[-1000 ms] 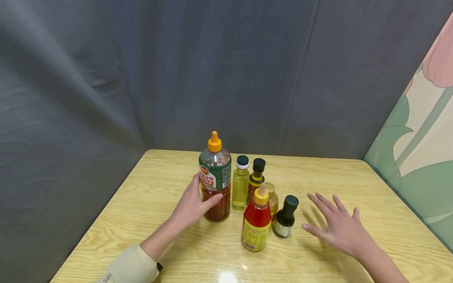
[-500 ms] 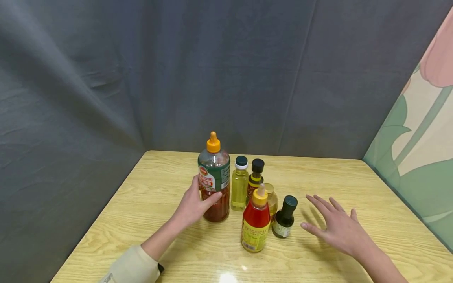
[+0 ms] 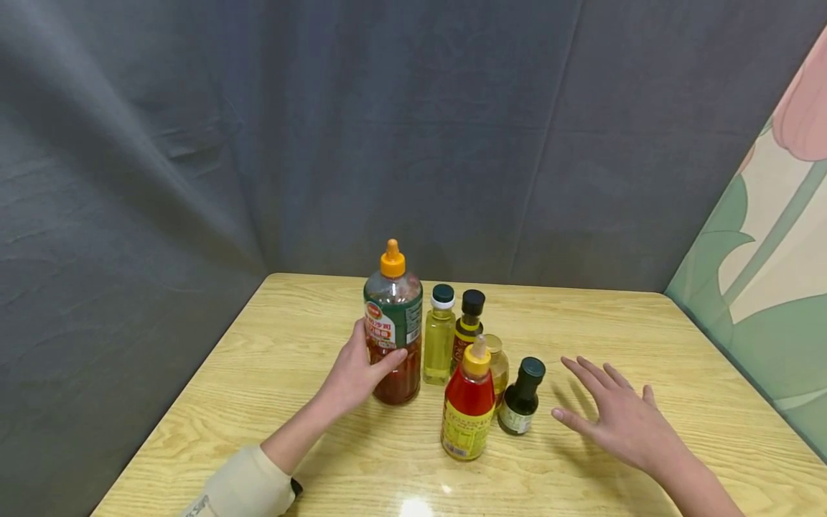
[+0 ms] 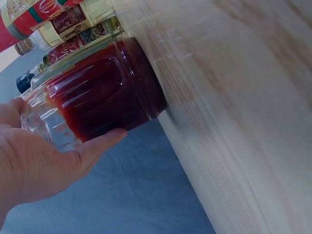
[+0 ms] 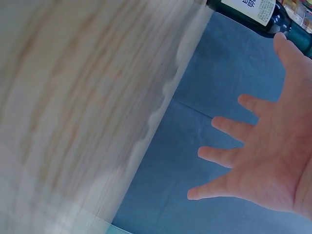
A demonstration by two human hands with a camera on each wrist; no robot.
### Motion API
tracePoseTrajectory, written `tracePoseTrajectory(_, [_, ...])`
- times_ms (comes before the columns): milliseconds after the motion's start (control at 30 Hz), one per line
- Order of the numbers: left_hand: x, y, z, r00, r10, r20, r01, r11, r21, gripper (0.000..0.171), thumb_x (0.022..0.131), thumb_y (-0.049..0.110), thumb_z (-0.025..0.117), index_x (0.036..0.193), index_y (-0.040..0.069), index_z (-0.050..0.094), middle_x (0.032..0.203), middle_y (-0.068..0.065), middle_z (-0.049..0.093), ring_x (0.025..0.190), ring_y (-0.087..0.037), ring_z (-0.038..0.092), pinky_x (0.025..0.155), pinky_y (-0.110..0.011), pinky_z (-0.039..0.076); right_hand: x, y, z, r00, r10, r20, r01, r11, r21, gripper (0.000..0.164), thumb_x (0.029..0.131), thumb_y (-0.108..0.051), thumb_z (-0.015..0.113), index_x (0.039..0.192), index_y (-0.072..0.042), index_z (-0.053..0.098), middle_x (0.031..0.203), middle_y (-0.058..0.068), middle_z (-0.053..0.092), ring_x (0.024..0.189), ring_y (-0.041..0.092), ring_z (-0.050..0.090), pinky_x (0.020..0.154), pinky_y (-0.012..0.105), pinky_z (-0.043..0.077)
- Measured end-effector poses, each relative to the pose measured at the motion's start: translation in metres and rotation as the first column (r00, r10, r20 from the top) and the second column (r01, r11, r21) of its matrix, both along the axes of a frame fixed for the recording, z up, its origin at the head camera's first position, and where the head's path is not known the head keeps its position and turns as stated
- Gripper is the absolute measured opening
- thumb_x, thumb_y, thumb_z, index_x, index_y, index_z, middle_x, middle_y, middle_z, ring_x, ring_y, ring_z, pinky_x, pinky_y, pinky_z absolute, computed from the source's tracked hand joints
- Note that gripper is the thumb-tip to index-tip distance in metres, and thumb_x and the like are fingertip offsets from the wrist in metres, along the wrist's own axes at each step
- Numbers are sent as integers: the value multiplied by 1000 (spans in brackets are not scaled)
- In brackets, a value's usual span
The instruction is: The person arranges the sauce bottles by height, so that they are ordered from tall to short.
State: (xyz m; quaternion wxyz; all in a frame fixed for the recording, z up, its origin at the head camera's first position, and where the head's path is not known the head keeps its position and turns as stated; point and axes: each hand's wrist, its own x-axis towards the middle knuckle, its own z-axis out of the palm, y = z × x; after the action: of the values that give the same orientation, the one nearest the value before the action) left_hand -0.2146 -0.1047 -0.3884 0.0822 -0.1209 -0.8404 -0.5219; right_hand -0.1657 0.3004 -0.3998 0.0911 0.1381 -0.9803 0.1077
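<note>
My left hand [image 3: 354, 370] grips a large sauce bottle [image 3: 395, 370] with an orange nozzle cap and green label. The thumb lies across its front and the fingers go round its left side. In the left wrist view, the bottle's dark red sauce [image 4: 105, 90] shows, with its base at the table. My right hand [image 3: 623, 416] hovers over the table with spread fingers, holding nothing. Left of it stands a small dark bottle [image 3: 519, 402] with a white label. A red squeeze bottle [image 3: 468, 413] with a yellow cap stands between the hands, in front of the others.
Right of the large bottle stand a yellow oil bottle [image 3: 439, 341], a black-capped bottle [image 3: 468, 327] and a gold-lidded jar [image 3: 497, 362], partly hidden by the red bottle. The wooden table [image 3: 271, 352] ends at a grey curtain [image 3: 400, 143]; a floral panel [image 3: 775, 287] flanks its right side.
</note>
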Motion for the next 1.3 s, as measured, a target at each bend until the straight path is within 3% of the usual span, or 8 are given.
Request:
tracePoseTrajectory(300, [-3, -1, 1, 1000, -9, 3, 9, 1000, 29, 77, 91, 36, 77, 147, 4, 35, 137, -16, 56, 128, -31, 53, 108, -52, 41, 2, 0, 3, 1000, 5, -19, -5, 1000, 6, 83, 89, -62, 67, 156, -20, 39, 153, 23, 43, 132, 60, 38, 85, 92, 19])
tracePoseTrajectory(1300, [-37, -32, 0, 999, 52, 18, -52, 999, 16, 78, 95, 38, 72, 150, 6, 29, 141, -20, 51, 131, -35, 50, 108, -53, 41, 10, -8, 16, 997, 20, -74, -21, 1000, -6, 86, 87, -59, 72, 156, -23, 37, 154, 20, 41, 134, 56, 38, 87, 89, 22])
